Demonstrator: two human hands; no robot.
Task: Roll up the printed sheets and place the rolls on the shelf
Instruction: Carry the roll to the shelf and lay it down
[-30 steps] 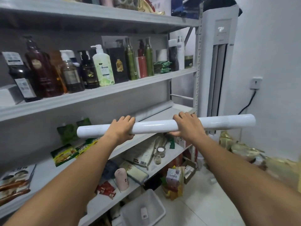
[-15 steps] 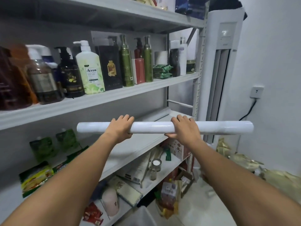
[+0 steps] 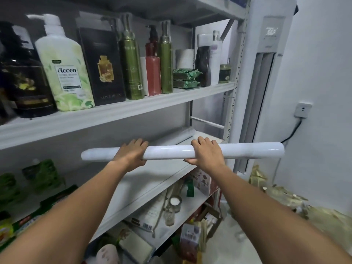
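Observation:
I hold a long white roll of sheets (image 3: 167, 152) level in front of the grey metal shelf unit. My left hand (image 3: 131, 154) grips it left of its middle, and my right hand (image 3: 206, 153) grips it right of its middle. The roll hangs just above the front edge of the middle shelf (image 3: 150, 180), and its right end sticks out past the shelf post. Another white roll (image 3: 175, 135) lies along the back of that same shelf, against the wall.
Bottles and boxes (image 3: 106, 67) fill the shelf above. Green packets (image 3: 42, 176) lie at the left of the middle shelf. A lower shelf (image 3: 192, 204) holds jars and packages. A tall white air conditioner (image 3: 262, 82) stands right of the unit, with crumpled bags (image 3: 285, 197) on the floor.
The view has moved closer to the shelves. The roll, held in both hands, has risen slightly and come nearer to the middle shelf opening.

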